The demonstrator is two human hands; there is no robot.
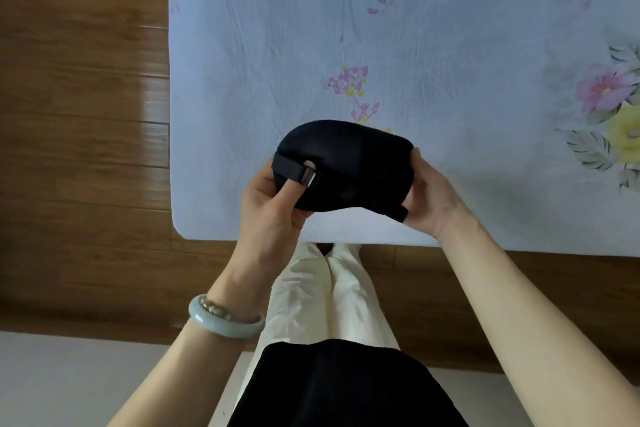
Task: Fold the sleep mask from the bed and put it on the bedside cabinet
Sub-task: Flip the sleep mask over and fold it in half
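Held the black sleep mask (349, 166) above the bed (450, 45), left hand (273, 204) and right hand (429, 194) each pinching an end. Looked soft, light, floppy; best gripped at the padded edges, strap (294, 173) tucked in

Ahead of my left hand (268, 199) and right hand (429, 196) the bed sheet (450, 45) lies flat and bare, so I see open room forward and out to the right. The sleep mask (346, 166) fills the gap between them. Left of my left hand, bare wooden floor (83, 114).
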